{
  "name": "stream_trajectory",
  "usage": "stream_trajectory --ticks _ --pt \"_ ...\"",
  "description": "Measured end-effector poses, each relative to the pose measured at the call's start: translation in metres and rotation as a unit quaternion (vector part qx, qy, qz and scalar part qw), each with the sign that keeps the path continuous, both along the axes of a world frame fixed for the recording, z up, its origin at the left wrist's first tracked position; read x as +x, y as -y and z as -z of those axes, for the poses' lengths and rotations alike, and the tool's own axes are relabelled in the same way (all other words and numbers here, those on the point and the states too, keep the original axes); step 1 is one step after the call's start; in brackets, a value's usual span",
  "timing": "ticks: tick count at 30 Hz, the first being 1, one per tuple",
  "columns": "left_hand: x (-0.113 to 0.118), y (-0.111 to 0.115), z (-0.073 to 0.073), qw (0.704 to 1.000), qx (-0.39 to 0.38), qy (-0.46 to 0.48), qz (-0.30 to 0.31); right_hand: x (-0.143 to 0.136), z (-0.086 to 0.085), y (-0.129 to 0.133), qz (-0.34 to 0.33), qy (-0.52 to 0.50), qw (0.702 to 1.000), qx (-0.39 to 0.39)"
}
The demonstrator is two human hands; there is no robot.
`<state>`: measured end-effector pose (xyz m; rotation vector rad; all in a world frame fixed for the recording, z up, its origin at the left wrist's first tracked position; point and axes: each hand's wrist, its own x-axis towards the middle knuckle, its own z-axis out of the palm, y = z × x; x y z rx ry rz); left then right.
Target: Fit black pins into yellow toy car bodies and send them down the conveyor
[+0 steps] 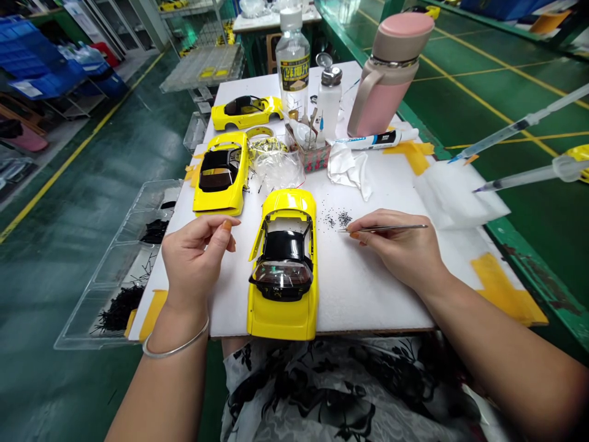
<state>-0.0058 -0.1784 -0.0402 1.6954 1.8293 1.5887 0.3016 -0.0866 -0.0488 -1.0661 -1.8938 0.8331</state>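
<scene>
My right hand (391, 242) holds a pair of metal tweezers (400, 228), with the tips low over the white board beside a scatter of tiny black pieces (343, 218). Whether a piece sits between the tips is too small to tell. My left hand (202, 252) is closed, thumb against curled fingers; what they hold, if anything, is hidden. Between my hands lies a yellow model car body (283, 319) with a black roof and a clear window. Just beyond my left hand sits a second yellow car body (221, 199).
Farther back stand a third yellow car body (246, 113), a clear bottle (293, 61), a small white bottle (329, 101) and a pink flask (386, 86). Two syringes (519, 132) reach in over a white pad (460, 193) at right. A clear tray (96, 288) holds black parts at left.
</scene>
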Motion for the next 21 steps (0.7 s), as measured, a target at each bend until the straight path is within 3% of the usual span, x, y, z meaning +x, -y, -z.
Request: stream_trajectory --ticks 10,21 --pt "0.0015 0.0000 -0.0019 1.000 0.001 0.005 -0.003 -0.0001 0.0008 0.0008 -0.023 -0.003 0.999 0.038" --pt "0.0023 -0.0012 -0.0027 1.000 0.003 0.002 -0.003 -0.0010 0.0000 0.0014 -0.024 -0.005 0.999 0.026"
